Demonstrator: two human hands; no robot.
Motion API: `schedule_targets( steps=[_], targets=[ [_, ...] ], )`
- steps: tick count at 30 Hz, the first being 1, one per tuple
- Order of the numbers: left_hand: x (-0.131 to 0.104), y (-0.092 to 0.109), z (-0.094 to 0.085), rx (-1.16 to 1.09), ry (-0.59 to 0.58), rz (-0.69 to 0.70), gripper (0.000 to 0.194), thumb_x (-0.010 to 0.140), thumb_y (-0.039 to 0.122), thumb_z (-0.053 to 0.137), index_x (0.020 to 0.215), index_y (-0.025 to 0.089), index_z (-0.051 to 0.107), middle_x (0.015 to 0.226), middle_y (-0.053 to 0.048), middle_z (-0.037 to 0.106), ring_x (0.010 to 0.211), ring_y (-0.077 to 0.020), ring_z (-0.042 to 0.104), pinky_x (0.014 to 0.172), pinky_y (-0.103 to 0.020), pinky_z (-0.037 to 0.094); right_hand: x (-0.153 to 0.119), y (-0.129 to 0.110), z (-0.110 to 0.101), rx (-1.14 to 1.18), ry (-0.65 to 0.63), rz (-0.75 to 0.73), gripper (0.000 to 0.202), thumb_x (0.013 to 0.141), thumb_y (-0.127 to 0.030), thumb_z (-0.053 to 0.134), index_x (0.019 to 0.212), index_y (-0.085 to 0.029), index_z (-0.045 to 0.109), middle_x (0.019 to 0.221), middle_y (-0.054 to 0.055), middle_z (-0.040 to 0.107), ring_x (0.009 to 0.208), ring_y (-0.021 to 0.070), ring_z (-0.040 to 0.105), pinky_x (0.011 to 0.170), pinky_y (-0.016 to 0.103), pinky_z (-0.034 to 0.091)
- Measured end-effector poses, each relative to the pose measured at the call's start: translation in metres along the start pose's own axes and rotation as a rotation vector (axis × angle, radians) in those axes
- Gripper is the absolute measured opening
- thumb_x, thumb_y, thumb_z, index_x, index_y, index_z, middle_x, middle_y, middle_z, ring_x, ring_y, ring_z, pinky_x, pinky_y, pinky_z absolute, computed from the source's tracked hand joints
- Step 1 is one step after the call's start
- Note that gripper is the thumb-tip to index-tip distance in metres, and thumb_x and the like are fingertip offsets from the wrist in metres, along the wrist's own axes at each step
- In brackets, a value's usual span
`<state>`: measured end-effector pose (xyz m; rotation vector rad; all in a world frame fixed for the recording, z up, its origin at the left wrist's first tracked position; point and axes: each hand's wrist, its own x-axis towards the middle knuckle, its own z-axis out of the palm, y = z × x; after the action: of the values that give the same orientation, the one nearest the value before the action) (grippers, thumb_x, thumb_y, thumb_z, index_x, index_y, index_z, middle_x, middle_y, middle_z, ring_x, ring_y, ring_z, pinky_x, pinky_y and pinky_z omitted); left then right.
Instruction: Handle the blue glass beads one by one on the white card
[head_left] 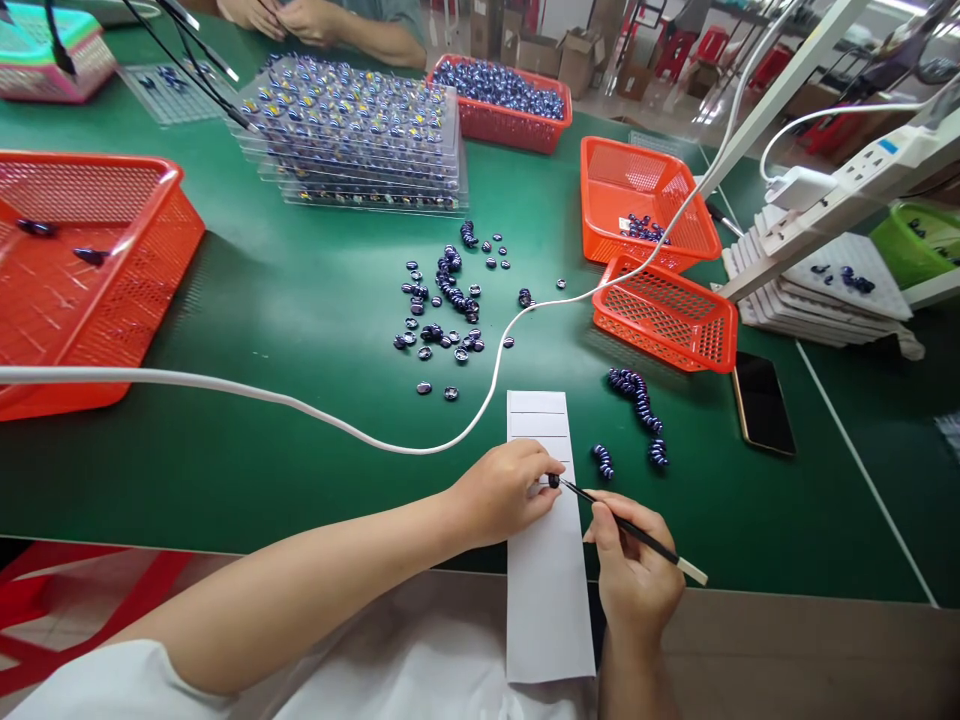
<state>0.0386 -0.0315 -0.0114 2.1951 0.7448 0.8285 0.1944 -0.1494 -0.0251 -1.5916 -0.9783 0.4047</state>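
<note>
My left hand [508,492] pinches a small dark bead-like piece [553,481] between thumb and fingertips, above a long white paper strip [551,610] with printed lines. In my right hand [637,565] is a thin black brush-like tool [645,537] with a pale end, its fine tip touching or very near the dark piece. The strip lies over the table's front edge. To the right of it, a short row of dark shiny pieces [602,461] and a longer curved row [637,400] rest on the green table [300,480]. Many loose dark pieces [451,290] lie farther back.
A white cable [390,447] crosses the table. Orange baskets [664,325] stand right and left, near a phone [763,403] and stacked white trays [832,280]. Behind are stacked clear trays [360,140], a red basket [517,128] and another person's hands [289,18].
</note>
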Motion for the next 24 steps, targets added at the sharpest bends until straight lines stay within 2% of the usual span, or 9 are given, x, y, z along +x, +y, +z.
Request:
schedule_targets(
  steps=[11, 21, 24],
  targets=[
    [-0.0007, -0.0021, 0.0028, 0.008, -0.007, -0.003, 0.017, 0.081, 0.012, 0.064, 0.097, 0.015, 0.070, 0.078, -0.003, 0.067, 0.066, -0.0136, 0.062, 0.067, -0.025, 0.054, 0.0001, 0.0015, 0.0014, -0.042, -0.010, -0.040, 0.013, 0.085, -0.030, 0.073, 0.092, -0.020, 0.069, 0.095, 0.007, 0.077, 0.069, 0.0183, 0.074, 0.058, 0.030, 0.063],
    [-0.0007, -0.0027, 0.0033, 0.007, -0.013, -0.020, 0.016, 0.081, 0.013, 0.065, 0.095, 0.015, 0.071, 0.077, -0.003, 0.068, 0.065, -0.0126, 0.061, 0.066, -0.024, 0.053, 0.0014, 0.0045, -0.0011, -0.087, -0.070, -0.192, 0.012, 0.085, -0.019, 0.071, 0.097, -0.022, 0.069, 0.097, 0.005, 0.077, 0.077, 0.0189, 0.074, 0.065, 0.032, 0.065],
    [-0.0002, -0.0023, 0.0030, 0.002, -0.010, -0.011, 0.017, 0.080, 0.011, 0.064, 0.095, 0.014, 0.071, 0.075, -0.003, 0.067, 0.064, -0.0124, 0.061, 0.065, -0.024, 0.053, 0.0012, 0.0045, -0.0028, -0.087, -0.098, -0.194, 0.012, 0.085, -0.018, 0.071, 0.096, -0.023, 0.069, 0.096, 0.004, 0.077, 0.078, 0.0189, 0.075, 0.066, 0.032, 0.065]
  ],
)
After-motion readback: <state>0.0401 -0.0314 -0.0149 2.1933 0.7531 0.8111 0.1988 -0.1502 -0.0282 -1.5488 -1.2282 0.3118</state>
